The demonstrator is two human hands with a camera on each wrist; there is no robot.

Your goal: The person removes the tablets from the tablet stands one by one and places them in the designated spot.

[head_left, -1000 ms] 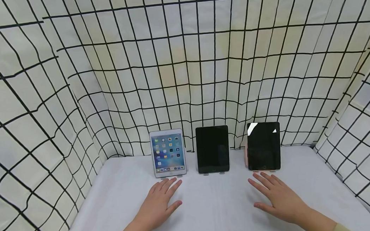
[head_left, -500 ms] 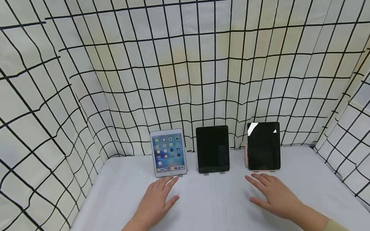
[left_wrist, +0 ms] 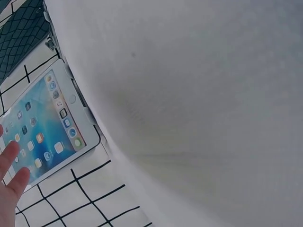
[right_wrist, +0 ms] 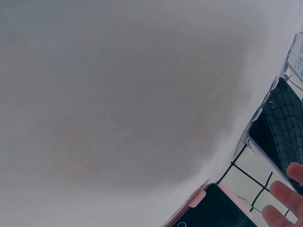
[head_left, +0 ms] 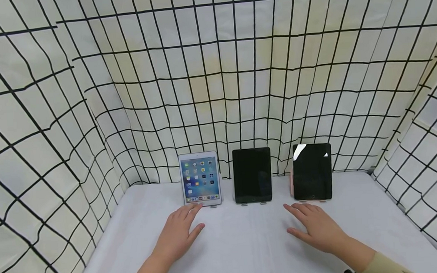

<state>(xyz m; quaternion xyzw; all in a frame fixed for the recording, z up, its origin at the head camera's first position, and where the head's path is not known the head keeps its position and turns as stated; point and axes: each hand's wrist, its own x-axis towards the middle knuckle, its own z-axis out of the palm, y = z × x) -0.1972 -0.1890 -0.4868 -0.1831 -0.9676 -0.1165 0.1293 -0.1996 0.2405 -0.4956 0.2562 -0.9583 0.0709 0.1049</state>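
Three tablets stand propped in a row at the back of the table. The white tablet (head_left: 201,179) on the left has a lit screen full of app icons. Dark screens show on the middle black tablet (head_left: 252,175) and the right black tablet (head_left: 312,171), the latter on a pink stand (head_left: 292,183). My left hand (head_left: 177,235) is spread with straight fingers, its fingertips overlapping the white tablet's lower left edge. My right hand (head_left: 316,226) hovers over the table in front of the right tablet, fingers extended, holding nothing. In the left wrist view, fingers (left_wrist: 10,156) overlap the lit screen.
A white cloth covers the table (head_left: 247,243). Black-gridded white curtain (head_left: 245,80) hangs behind the tablets and along both sides. Small clear stand lips (head_left: 263,202) stick out under the middle tablet.
My left hand has moved forward and left, its fingertips now at the white tablet's lower edge. The right hand has shifted slightly left. The tablets keep their places.
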